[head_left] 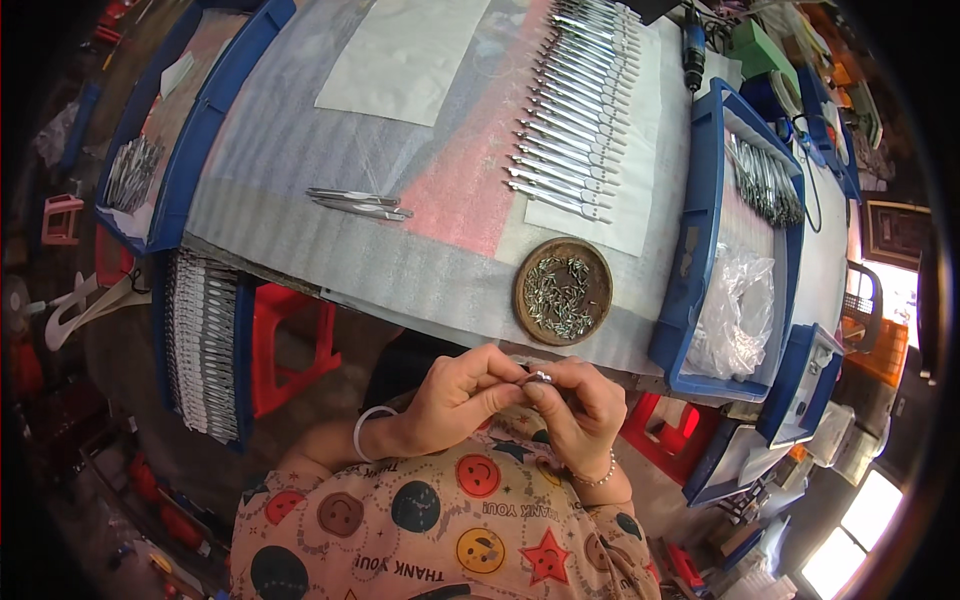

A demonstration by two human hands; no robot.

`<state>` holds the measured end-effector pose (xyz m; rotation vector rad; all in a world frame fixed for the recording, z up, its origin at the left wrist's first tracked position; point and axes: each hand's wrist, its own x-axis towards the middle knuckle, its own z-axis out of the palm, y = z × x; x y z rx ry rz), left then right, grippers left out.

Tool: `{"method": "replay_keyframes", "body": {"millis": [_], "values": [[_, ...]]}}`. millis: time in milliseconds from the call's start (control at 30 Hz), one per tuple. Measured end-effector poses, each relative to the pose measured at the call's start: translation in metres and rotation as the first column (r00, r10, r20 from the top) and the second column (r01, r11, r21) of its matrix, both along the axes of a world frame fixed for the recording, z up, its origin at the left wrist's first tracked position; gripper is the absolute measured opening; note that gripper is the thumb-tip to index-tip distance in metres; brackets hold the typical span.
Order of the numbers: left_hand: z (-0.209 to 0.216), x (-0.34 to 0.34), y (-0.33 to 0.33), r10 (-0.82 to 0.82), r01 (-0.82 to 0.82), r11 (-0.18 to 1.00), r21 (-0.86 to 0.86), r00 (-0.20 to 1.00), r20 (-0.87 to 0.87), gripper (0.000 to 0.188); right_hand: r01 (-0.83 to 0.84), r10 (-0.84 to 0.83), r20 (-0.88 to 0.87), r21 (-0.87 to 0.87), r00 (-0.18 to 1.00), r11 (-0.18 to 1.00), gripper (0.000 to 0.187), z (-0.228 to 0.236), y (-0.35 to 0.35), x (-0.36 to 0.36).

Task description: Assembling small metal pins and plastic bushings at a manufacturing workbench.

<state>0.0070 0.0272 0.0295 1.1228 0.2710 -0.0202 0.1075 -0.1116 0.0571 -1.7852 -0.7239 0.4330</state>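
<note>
Left hand (455, 400) and right hand (582, 408) pinched a small metal piece (539, 377), axis unclear; wooden bowl (602, 281) sat at their 12 o'clock, right hand nearer.

The table (270, 150) bears white sheets (405, 60) — slender tools (385, 210), bowl (521, 305), blue trays (690, 260).

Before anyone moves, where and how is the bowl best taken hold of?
Probably by the rim at opposite sides, from the near side of the table: the bowl is round, stands by that side, and a level hold should keep its metal pieces in. The left hand and right hand, pinching a small shiny part, need freeing first.
</note>
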Motion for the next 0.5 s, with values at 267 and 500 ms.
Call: {"method": "replay_keyframes", "body": {"millis": [267, 500], "values": [[0.006, 0.005, 0.003, -0.088, 0.091, 0.994, 0.06, 0.995, -0.047, 0.011, -0.004, -0.017, -0.201, -0.101, 0.979, 0.995, 0.008, 0.006, -0.004, 0.002], [0.004, 0.025, 0.009, -0.235, 0.184, 0.946, -0.269, 0.956, -0.174, 0.01, 0.101, -0.112, -0.674, -0.056, 0.731, 0.993, 0.01, 0.005, 0.004, 0.017]]}}
